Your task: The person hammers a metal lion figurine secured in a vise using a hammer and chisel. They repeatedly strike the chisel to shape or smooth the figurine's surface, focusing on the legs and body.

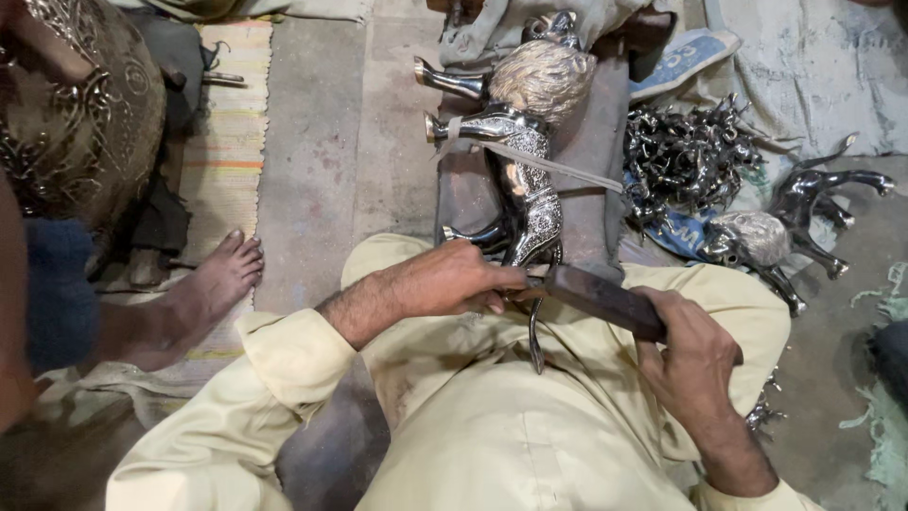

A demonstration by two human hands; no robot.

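A shiny engraved metal lion figure (523,180) lies on its side on a dark padded block (591,151), tied down by a pale strap (558,166). My left hand (454,279) grips a small tool pressed against the lion's hindquarters, near its thin tail (535,336). My right hand (695,355) is closed around a dark wooden block (605,301) whose far end meets the tool by my left fingers. Both forearms come out of pale yellow sleeves.
A pile of small shiny metal parts (686,156) lies right of the block, with a second lion figure (790,222) beyond it. Another person's bare foot (213,284) rests on a striped mat (227,142) at left, beside an ornate brass vessel (80,104).
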